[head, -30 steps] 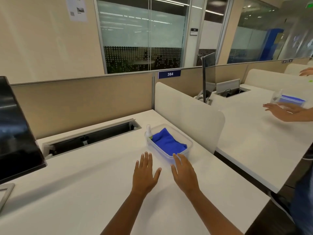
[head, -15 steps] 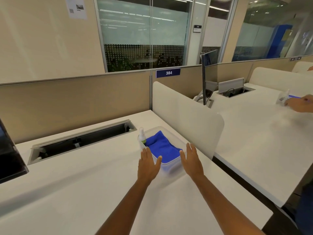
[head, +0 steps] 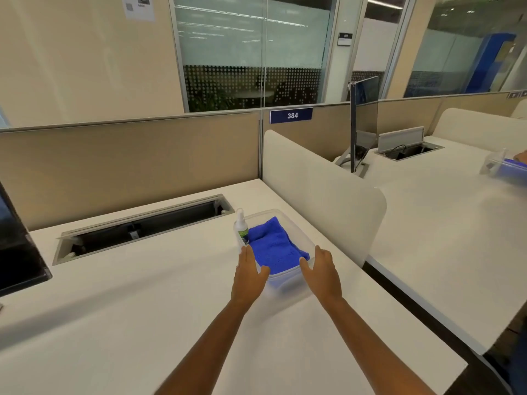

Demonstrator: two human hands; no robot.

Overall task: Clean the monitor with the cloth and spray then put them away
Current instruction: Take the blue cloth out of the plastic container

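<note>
A clear plastic container (head: pixel 285 285) stands on the white desk (head: pixel 142 309), close to the white side divider. In it lies a folded blue cloth (head: pixel 273 246), and a small white spray bottle (head: pixel 241 227) with a green label stands in its far left corner. My left hand (head: pixel 248 276) lies against the container's left side and my right hand (head: pixel 322 273) against its right side. Their fingers are straight and the thumbs point inward at the near wall. At the far left edge a black monitor (head: pixel 17 252) is only partly in view.
An open cable tray (head: pixel 142 226) is sunk into the desk behind the container. The white divider (head: pixel 322 201) rises just to its right. On the neighbouring desk are another monitor (head: pixel 363 121) and another person's hand (head: pixel 522 157) on a similar container (head: pixel 499 166).
My hands moved forward from the desk in front of the container to its two sides. The view turned right, so the monitor slid toward the left edge.
</note>
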